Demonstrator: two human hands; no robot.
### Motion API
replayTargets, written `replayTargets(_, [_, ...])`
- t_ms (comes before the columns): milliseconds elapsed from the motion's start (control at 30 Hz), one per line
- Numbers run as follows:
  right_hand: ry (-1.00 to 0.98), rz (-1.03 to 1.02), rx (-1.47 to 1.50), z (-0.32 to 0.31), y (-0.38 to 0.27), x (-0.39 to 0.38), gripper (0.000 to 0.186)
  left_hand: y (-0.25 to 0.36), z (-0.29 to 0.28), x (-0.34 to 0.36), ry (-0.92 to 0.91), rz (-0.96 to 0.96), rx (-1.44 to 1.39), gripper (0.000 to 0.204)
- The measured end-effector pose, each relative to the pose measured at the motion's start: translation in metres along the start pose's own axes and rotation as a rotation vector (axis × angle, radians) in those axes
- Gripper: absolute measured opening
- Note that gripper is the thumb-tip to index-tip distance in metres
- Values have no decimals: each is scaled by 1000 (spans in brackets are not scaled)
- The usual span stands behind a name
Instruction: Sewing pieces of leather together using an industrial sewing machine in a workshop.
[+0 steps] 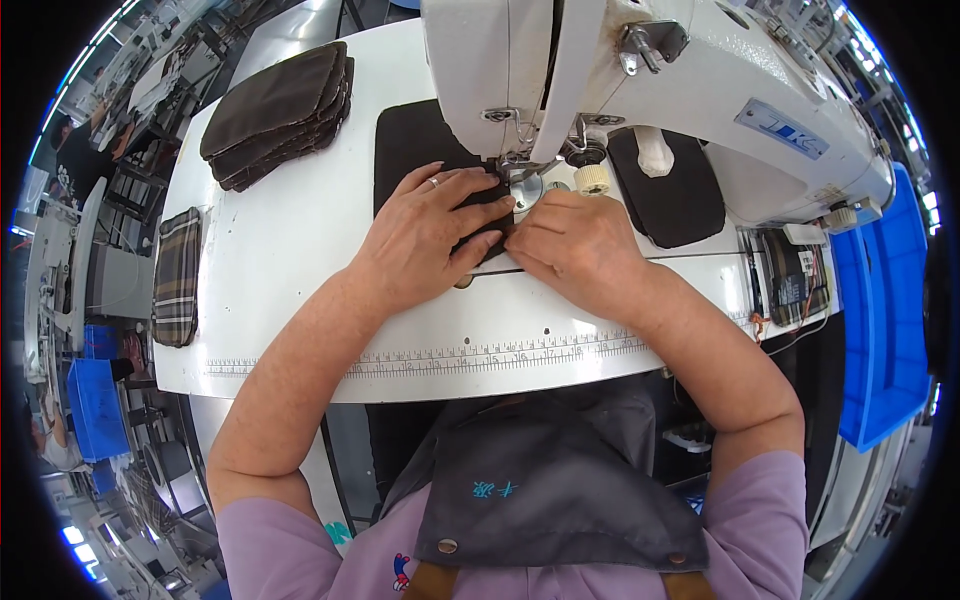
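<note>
A dark fabric piece (405, 135) lies on the white table under the head of a white sewing machine (690, 90). My left hand (425, 235) rests flat on it with the fingers stretched toward the presser foot (517, 172). Close in front of the needle area, my right hand (580, 250) has its fingers curled and pressed together at the fabric's right edge. The fingertips of both hands nearly meet there. Part of the fabric is hidden beneath my left hand and the machine head.
A stack of dark fabric pieces (280, 110) sits at the back left, with a plaid piece (178, 280) at the left edge. Another dark piece (685, 205) lies under the machine arm. A ruler strip (430, 358) runs along the front. Blue bin (880, 310) at right.
</note>
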State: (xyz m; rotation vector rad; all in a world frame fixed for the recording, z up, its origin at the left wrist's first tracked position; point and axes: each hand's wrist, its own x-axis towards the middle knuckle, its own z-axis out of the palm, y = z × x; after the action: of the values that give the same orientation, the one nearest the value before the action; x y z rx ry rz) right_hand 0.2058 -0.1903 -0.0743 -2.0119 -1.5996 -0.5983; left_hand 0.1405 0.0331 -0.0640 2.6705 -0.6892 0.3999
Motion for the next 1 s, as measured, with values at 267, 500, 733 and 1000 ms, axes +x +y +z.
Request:
replayTargets(267, [66,93,28,4,3,1,11,-9,2,-13,17,120,-206,30])
replayTargets(500, [52,82,90,-6,4,-5,15,-6,-14,-2,-55,266,-9,26])
replayTargets(733, [-64,254,81,-8,4,-5,17,-21,-5,1,-22,272,-51,27])
replayTargets(1000, [-98,312,-19,-5,6,-4,26,-29,-1,13,-17,165,-39,23])
